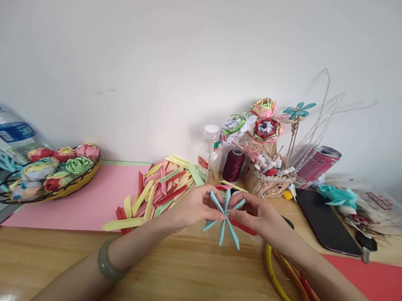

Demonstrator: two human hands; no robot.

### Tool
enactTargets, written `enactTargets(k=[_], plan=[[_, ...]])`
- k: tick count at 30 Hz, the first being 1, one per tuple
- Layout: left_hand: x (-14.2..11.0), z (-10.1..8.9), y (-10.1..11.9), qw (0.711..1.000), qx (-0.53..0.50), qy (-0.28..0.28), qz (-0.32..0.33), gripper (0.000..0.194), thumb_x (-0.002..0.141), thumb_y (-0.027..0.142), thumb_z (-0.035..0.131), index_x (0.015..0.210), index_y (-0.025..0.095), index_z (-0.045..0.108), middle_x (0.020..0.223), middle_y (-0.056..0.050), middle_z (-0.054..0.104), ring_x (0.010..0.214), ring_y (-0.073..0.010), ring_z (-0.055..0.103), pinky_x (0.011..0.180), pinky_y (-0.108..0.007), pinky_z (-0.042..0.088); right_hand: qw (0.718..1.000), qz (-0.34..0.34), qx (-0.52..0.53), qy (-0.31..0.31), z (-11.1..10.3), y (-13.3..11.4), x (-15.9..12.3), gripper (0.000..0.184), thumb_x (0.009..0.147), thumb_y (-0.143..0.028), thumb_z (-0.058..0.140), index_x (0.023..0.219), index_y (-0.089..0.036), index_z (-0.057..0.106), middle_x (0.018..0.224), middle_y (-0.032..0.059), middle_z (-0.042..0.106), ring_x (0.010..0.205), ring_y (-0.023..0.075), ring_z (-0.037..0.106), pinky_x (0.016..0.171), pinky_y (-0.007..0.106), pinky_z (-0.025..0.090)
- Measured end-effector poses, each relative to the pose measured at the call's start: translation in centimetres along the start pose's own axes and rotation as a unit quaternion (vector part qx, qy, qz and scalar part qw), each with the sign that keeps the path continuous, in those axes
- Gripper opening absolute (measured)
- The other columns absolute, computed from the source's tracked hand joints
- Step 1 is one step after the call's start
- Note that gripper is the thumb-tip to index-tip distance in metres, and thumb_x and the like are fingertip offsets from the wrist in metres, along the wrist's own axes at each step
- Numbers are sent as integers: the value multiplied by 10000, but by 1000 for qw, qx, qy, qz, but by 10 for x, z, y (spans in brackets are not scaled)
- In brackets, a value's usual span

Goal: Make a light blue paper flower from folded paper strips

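Observation:
Both hands meet above the table around a light-blue folded-paper flower (pixel 229 226) with several narrow petals spreading from its centre. My left hand (pixel 197 206) pinches it from the left, with thumb and finger near the middle. From the right, my right hand (pixel 260 214) grips it with thumb and fingers close to the centre. Parts of some petals are hidden by the fingers. Just behind the left hand lies a pile of folded paper strips (pixel 171 185) in yellow, pink, red and green. A red strip (pixel 246 225) shows under the right hand.
Left stands a basket of paper flowers (pixel 69 188) on pink paper (pixel 89 214), by a water bottle (pixel 10 128). Behind are a clear bottle (pixel 209 153), a dark thread spool (pixel 233 165) and a small wooden basket (pixel 265 185). Right are a phone (pixel 326 223) and yellow-handled scissors (pixel 290 285).

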State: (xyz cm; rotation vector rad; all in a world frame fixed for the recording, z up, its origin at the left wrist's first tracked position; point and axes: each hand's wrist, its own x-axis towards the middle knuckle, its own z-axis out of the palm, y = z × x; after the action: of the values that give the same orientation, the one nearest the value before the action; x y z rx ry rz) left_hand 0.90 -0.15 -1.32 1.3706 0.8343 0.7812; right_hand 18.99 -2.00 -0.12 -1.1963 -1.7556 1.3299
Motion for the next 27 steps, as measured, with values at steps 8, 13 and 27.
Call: enactTargets(k=[8, 13, 27], plan=[[-6, 8, -2, 996, 62, 56, 38, 178, 645, 174, 664, 715, 163, 500, 802, -3, 603, 683, -118, 593, 645, -259, 476, 988, -55, -99, 104, 8, -4, -6, 190, 756, -365, 594, 822, -194, 545, 692, -8, 582, 559, 117, 520, 490, 237, 419], [-13, 15, 3, 983, 93, 84, 131, 150, 690, 124, 607, 668, 170, 466, 933, -50, 627, 896, -167, 609, 775, -305, 494, 944, -181, -213, 175, 12, -6, -14, 125, 805, -274, 559, 918, -220, 561, 839, 39, 639, 698, 165, 612, 580, 280, 497], [-23, 20, 1, 882, 262, 166, 355, 173, 772, 170, 612, 937, 185, 564, 915, -54, 670, 873, -148, 626, 793, -281, 511, 840, -339, -338, 256, 19, -11, -22, 176, 804, -123, 536, 941, -235, 538, 912, 41, 658, 871, 170, 633, 738, 301, 521]])
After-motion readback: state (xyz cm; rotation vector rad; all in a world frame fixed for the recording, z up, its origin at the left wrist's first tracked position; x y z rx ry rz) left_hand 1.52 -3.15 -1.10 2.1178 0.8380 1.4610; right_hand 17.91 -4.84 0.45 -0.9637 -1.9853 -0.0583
